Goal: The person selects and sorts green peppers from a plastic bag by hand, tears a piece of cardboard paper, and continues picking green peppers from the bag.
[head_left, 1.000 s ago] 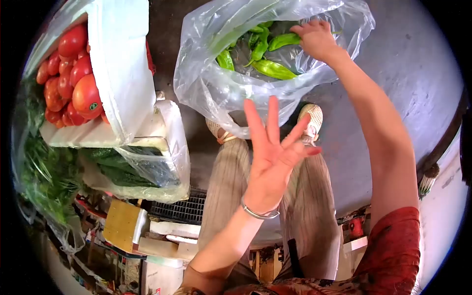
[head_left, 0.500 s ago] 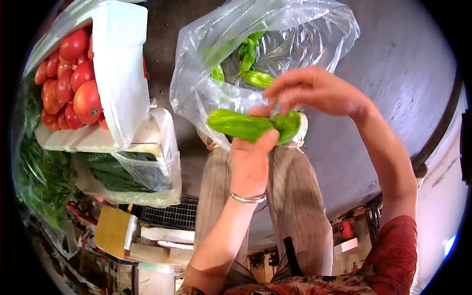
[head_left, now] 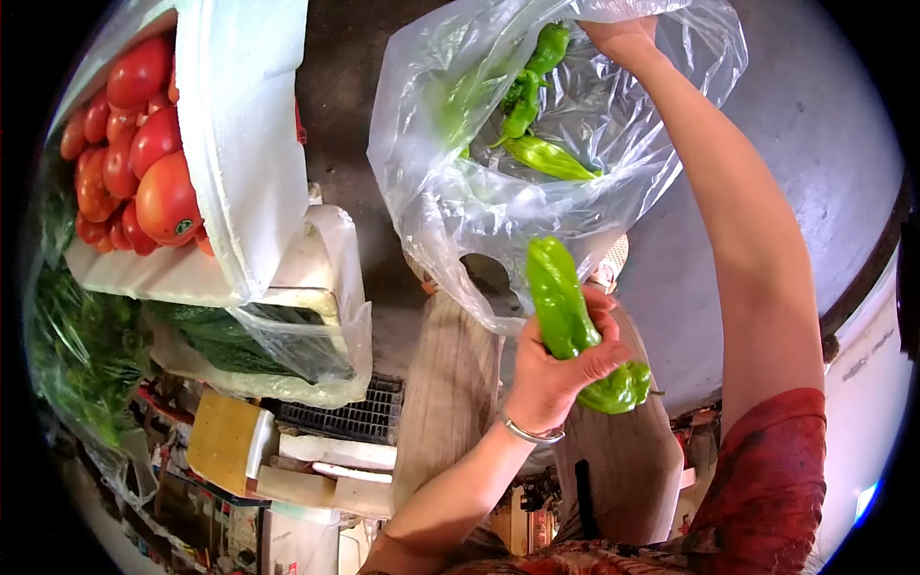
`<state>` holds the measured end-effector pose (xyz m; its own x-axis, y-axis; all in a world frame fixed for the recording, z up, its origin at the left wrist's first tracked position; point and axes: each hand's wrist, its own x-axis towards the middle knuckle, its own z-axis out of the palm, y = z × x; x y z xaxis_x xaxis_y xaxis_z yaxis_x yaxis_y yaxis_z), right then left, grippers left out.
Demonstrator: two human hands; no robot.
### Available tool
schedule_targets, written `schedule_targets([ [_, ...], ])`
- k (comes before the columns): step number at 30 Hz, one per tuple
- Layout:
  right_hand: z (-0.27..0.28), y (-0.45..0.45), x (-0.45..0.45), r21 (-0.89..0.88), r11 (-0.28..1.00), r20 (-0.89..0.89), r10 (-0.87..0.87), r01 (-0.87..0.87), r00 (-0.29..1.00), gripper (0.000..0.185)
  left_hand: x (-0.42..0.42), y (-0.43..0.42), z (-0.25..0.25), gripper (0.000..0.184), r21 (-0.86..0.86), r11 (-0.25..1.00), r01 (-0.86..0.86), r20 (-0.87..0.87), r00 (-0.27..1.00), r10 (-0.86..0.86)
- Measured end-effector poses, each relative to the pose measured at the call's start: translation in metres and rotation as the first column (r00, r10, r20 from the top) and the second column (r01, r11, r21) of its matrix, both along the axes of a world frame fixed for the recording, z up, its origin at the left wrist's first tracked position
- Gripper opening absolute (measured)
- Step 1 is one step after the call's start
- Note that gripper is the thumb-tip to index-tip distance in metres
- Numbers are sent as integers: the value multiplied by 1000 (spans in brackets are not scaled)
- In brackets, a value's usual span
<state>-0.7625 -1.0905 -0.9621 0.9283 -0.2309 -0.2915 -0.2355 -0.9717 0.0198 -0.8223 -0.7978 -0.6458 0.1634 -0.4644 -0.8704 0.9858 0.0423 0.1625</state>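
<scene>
My left hand (head_left: 561, 369) is closed round a shiny green pepper (head_left: 556, 287) above my knees. The grip hides its middle, and I cannot tell whether a second pepper makes up the lower end. Beyond it, a clear plastic bag (head_left: 431, 206) gapes wide on the floor. Several green peppers (head_left: 522, 101) lie inside, one of them a paler long pepper (head_left: 551, 158). My right hand (head_left: 623, 40) is at the bag's far side, near the topmost pepper. Plastic and the frame's top edge obscure its fingers, so their hold is unclear.
To the left, a white foam box (head_left: 244, 125) holds red tomatoes (head_left: 163, 196). Below it, another foam box (head_left: 326, 388) contains dark green vegetables under plastic. Leafy greens (head_left: 86, 335) are at the far left. A black crate (head_left: 369, 407) stands near my legs.
My right hand has moved from beside the held pepper to the bag's far side. My left hand has drawn the pepper nearer and turned it more upright. The bag appears farther right.
</scene>
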Motion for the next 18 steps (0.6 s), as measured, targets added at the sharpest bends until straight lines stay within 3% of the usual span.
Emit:
schedule_targets([
  [2, 19, 8, 3, -172, 984, 254, 0, 45, 967, 24, 0, -3, 1, 49, -22, 1000, -17, -22, 1000, 16],
  [3, 18, 7, -1, -170, 984, 249, -1, 45, 968, 24, 1, -6, 2, 48, -14, 1000, -11, -10, 1000, 11],
  [5, 21, 3, -14, 27, 995, -21, -97, 98, 995, 27, 1, -6, 0, 47, -49, 998, 27, 15, 1000, -26],
  [12, 138, 13, -46, 186, 977, 265, 54, -106, 963, 28, 11, -13, -5, 61, -107, 991, -84, -28, 996, 82],
  [13, 155, 13, -48, 63, 987, 231, 131, -149, 964, 26, 16, -13, -6, 68, -139, 989, -52, -49, 998, 45],
  [14, 173, 18, -51, 62, 988, 227, 127, -145, 966, 26, 16, -13, -7, 68, -140, 989, -48, -52, 998, 41],
  [15, 197, 28, -51, 577, 713, -46, -458, 397, 888, 27, 16, -11, -9, 71, -167, 976, -137, -93, 988, 123],
  [16, 216, 38, -55, 702, -6, -527, -676, 712, 515, 27, 16, -11, -10, 76, -190, 955, -227, -134, 970, 204],
  [18, 231, 58, -88, 760, -26, -505, -653, 650, 564, 29, 19, -11, -10, 80, -186, 960, -208, -115, 975, 189],
])
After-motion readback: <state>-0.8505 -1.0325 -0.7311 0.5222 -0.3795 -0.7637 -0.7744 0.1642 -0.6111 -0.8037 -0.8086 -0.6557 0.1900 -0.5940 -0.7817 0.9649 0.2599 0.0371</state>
